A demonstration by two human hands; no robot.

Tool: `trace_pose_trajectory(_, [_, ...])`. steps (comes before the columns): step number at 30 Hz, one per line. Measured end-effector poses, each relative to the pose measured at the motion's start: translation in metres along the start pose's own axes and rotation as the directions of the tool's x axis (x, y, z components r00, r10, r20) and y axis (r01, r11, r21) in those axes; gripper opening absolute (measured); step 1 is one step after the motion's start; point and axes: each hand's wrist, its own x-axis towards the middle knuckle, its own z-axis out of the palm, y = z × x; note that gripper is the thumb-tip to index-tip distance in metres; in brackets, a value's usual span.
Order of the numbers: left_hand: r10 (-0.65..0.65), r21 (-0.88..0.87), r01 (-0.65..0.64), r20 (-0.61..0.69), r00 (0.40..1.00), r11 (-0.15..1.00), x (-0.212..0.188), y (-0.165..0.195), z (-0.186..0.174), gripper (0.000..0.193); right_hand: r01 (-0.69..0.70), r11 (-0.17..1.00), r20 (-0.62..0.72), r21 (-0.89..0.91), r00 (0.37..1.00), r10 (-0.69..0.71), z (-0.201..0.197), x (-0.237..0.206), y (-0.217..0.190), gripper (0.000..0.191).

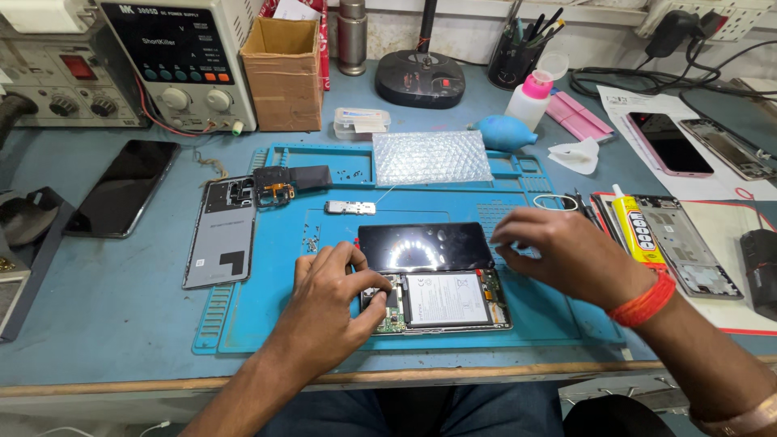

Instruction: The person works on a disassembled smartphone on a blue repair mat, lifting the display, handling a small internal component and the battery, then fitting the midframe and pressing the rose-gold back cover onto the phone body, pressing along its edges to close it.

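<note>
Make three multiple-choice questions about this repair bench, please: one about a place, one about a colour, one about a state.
1. Where does the grey back cover lie?
A. To the left of the opened phone, at the mat's left edge
B. On the bubble wrap
C. Inside the cardboard box

2. What colour is the work mat?
A. Red
B. Blue
C. Black

3. In what state is the phone under the hands?
A. Closed, with its back cover on
B. Wrapped in paper
C. Open, with battery and circuit board showing

Answers: 1 A, since the cover lies flat across the mat's left edge, apart from the phone. 2 B, since the mat is light blue, like the table. 3 C, since the white battery and green board show; the left hand presses on the phone's left end, and the right hand is at the dark screen panel.
</note>
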Motion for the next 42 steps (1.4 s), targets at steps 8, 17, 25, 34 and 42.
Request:
trace_pose_trajectory(8, [0.0, -0.008, -0.001, -0.009, 1.0, 1.0, 0.0, 0.0, -0.002, 0.02, 0.087, 0.991, 0.125, 0.101, 0.987, -0.099, 0.008, 0.02, 0.0, 0.058])
trace_pose_trajectory(17, [-0.188, -0.003, 0.189, -0.122, 0.974, 0.982, 0.007, -0.007, -0.003, 0.05, -0.398, 0.905, 0.14, 0.152, 0.915, 0.379, 0.007, 0.013, -0.024, 0.066])
trace_pose_trajectory(25, [-0.299, -0.046, 0.296, -0.103, 0.949, 0.954, 0.011, -0.01, 0.002, 0.043, -0.44, 0.793, 0.092, 0.42, 0.89, 0.446, 0.024, 0.002, -0.016, 0.071])
trace_pose_trajectory(34, [-0.413, -0.21, 0.39, -0.08, 0.907, 0.897, 0.015, -0.006, -0.003, 0.044, -0.526, 0.472, 0.213, 0.708, 0.796, 0.567, 0.042, 0.0, 0.004, 0.07])
trace_pose_trajectory(42, [-0.493, -0.288, 0.473, 0.004, 0.87, 0.833, 0.019, -0.002, -0.011, 0.054, -0.485, 0.444, 0.206, 0.754, 0.816, 0.541, 0.042, -0.002, -0.003, 0.072])
